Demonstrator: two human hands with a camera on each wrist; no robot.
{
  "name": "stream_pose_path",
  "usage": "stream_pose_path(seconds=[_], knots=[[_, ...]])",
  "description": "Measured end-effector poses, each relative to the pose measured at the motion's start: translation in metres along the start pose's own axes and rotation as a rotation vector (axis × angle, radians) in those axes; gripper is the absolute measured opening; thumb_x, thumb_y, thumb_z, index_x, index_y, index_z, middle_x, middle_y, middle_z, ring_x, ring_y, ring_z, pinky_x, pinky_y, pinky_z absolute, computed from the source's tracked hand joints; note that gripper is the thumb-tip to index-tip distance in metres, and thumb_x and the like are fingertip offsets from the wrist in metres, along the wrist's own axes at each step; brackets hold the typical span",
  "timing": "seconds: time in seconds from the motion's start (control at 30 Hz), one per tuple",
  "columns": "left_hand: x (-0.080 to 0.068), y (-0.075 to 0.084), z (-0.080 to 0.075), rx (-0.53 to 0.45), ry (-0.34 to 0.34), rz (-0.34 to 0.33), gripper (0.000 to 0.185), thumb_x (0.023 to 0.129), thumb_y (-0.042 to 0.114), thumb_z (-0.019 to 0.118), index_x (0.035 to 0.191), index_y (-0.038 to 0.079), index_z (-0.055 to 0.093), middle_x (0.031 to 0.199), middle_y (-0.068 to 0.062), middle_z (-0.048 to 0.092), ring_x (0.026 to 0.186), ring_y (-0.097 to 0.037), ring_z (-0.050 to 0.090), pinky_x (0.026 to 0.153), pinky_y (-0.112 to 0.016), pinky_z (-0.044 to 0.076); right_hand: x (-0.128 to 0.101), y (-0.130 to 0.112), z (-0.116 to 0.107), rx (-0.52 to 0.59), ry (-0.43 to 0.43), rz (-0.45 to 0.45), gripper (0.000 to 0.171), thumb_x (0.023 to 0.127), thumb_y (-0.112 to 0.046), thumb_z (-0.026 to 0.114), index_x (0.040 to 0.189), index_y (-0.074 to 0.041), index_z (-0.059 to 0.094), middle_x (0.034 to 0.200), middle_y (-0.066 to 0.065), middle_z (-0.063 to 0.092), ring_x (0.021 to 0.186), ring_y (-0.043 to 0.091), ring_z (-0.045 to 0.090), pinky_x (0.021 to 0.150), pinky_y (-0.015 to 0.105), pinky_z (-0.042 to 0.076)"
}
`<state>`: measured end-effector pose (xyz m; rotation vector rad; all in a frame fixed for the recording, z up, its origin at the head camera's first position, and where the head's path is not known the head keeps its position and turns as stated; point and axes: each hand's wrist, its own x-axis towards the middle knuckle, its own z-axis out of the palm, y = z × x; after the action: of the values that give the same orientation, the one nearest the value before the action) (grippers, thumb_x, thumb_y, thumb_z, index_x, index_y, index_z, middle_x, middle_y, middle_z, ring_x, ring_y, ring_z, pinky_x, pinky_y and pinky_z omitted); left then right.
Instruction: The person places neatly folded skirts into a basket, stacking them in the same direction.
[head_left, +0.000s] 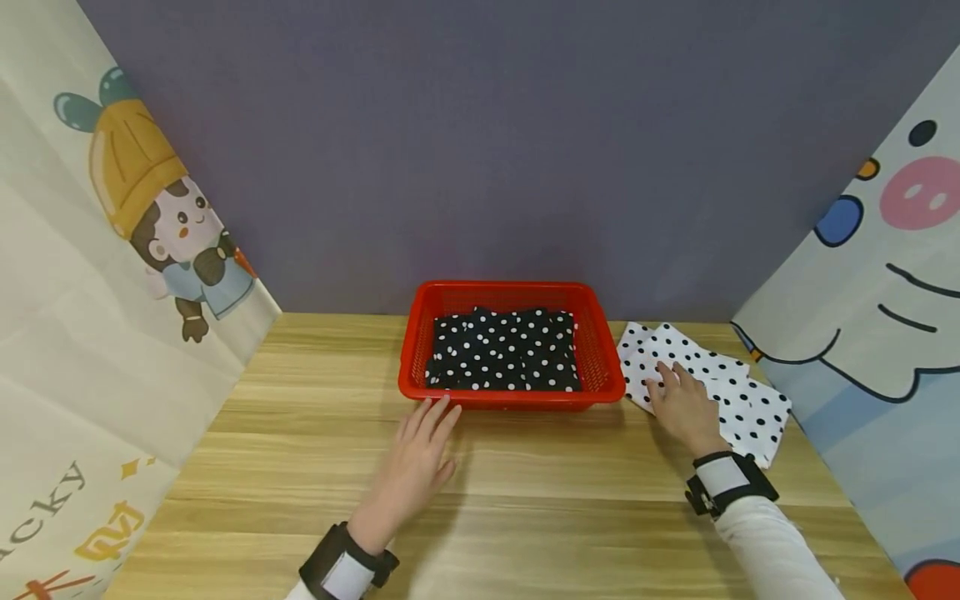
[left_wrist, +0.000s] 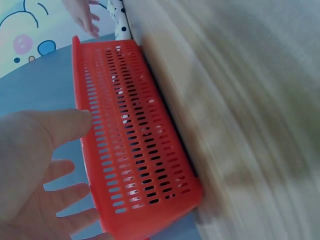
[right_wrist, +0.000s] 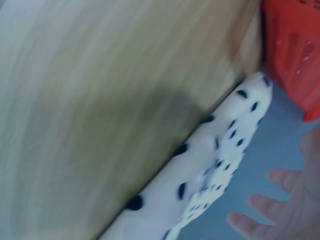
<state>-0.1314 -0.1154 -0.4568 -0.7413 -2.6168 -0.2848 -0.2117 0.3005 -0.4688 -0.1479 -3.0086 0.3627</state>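
A red slotted plastic basket [head_left: 607,367] stands at the back of the wooden table and holds a folded black cloth with white dots [head_left: 504,350]. My left hand [head_left: 420,450] is open, fingers straight, just in front of the basket's near left corner [left_wrist: 150,215], fingertips close to its rim. To the right of the basket lies a folded white cloth with black dots [head_left: 750,400]. My right hand [head_left: 682,404] rests flat on that white cloth [right_wrist: 210,170], fingers spread.
The wooden table [head_left: 525,500] is walled by a grey back panel [head_left: 495,150] and cartoon-printed panels on the left [head_left: 112,275] and right [head_left: 877,308]. Both wrists wear black straps.
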Motion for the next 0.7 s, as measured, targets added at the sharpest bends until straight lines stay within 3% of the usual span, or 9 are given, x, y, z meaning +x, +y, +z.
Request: stream_pose_path(seconds=[0.33, 0.53, 0.7], knots=[[-0.015, 0.005, 0.009, -0.01, 0.03, 0.017, 0.076, 0.064, 0.023, 0.08, 0.131, 0.006, 0.048, 0.136, -0.015, 0.045, 0.12, -0.038, 0.044, 0.096, -0.052, 0.04, 0.014, 0.034, 0.012, -0.013, -0.177, 0.189, 0.064, 0.097, -0.045, 0.02, 0.142, 0.001, 0.022, 0.144, 0.031, 0.013, 0.124, 0.055, 0.02, 0.09, 0.073, 0.024], [-0.019, 0.011, 0.015, -0.035, -0.02, 0.0, 0.075, 0.065, 0.023, 0.08, 0.13, 0.006, 0.048, 0.136, -0.015, 0.045, 0.119, -0.037, 0.046, 0.097, -0.05, 0.039, 0.02, 0.039, 0.011, -0.032, -0.198, 0.199, 0.061, 0.097, -0.04, 0.027, 0.141, 0.003, 0.022, 0.143, 0.033, 0.013, 0.124, 0.056, 0.019, 0.091, 0.071, 0.026], [-0.02, 0.014, 0.018, -0.051, -0.047, -0.023, 0.073, 0.067, 0.024, 0.079, 0.131, 0.006, 0.048, 0.136, -0.014, 0.045, 0.12, -0.036, 0.045, 0.098, -0.049, 0.038, 0.019, 0.038, 0.013, -0.073, -0.182, 0.159, 0.058, 0.096, -0.038, 0.032, 0.137, 0.002, 0.029, 0.138, 0.033, 0.023, 0.119, 0.057, 0.026, 0.088, 0.068, 0.032]])
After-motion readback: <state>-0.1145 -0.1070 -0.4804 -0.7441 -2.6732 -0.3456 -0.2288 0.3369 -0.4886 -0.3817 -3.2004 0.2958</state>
